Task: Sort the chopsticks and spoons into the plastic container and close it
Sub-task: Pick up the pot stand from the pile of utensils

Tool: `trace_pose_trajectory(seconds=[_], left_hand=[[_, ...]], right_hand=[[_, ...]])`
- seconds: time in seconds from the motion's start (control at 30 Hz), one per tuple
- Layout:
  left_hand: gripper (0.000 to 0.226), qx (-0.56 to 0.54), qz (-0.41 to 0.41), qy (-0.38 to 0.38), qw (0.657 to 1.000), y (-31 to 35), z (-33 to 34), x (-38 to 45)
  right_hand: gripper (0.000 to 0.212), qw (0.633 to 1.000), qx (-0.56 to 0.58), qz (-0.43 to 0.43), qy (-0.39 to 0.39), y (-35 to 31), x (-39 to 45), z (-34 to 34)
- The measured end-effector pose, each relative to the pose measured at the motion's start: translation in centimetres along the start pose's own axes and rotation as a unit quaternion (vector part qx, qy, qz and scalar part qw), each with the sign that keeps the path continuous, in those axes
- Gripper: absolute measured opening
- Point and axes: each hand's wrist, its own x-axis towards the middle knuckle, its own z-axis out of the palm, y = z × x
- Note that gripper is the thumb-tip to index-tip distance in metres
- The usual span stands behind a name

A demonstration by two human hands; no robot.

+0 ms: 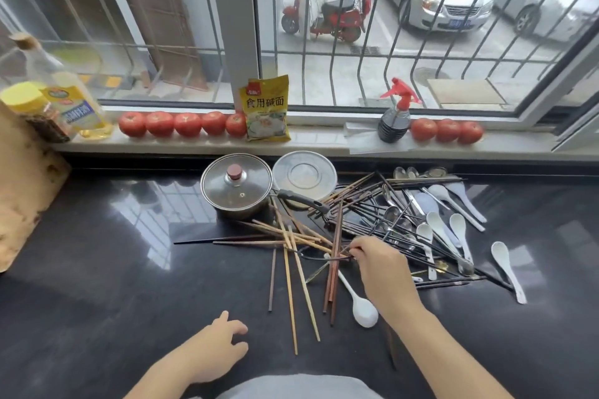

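Note:
A tangled pile of wooden chopsticks [289, 272] and black chopsticks [424, 181] lies on the black counter [113, 269]. Mixed in are several white spoons [436, 226] and metal spoons [402, 173]. One white spoon [363, 311] lies just left of my right wrist. My right hand [379, 269] reaches into the middle of the pile, its fingertips pinching thin brown chopsticks there. My left hand [220, 347] hovers low over bare counter at the front, fingers loosely curled and holding nothing. A round clear plastic container [304, 175] stands behind the pile.
A steel pot with a glass lid [236, 185] stands left of the container, its handle [303, 201] over the chopsticks. On the sill sit tomatoes [188, 124], a yellow packet [265, 108], a spray bottle [395, 120] and an oil bottle [69, 97]. A wooden board [22, 191] leans at the left.

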Motion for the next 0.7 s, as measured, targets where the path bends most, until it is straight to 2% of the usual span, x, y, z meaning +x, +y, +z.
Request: trace_pose_trajectory(seconds=[0.13,0.23,0.4,0.5,0.6,0.7], left_hand=[[0.044,0.031,-0.004,-0.002,1.000,0.7,1.0,0.2],[0.044,0.058,-0.011,-0.006,0.998,1.0,1.9,0.0],[0.017,0.062,-0.022,0.000,0.998,2.0,2.4,-0.4],[0.016,0.032,-0.021,0.007,0.999,2.8,1.4,-0.9],[0.022,-0.030,-0.002,0.048,0.998,3.4,0.1,-1.0],[0.014,-0.103,0.030,0.079,0.991,5.3,-1.5,-1.3]], right_hand=[[0.008,0.996,0.049,0.067,0.027,1.1,0.1,-3.5],[0.010,0.994,0.058,0.081,0.051,1.9,-0.2,-6.2],[0.013,0.990,0.036,0.071,0.116,3.0,-0.7,-9.7],[0.015,0.981,0.041,0.086,0.168,3.4,-0.9,-11.0],[0.016,0.969,0.063,0.092,0.222,3.1,-0.9,-11.8],[0.016,0.953,0.095,0.087,0.275,2.7,-0.8,-12.3]])
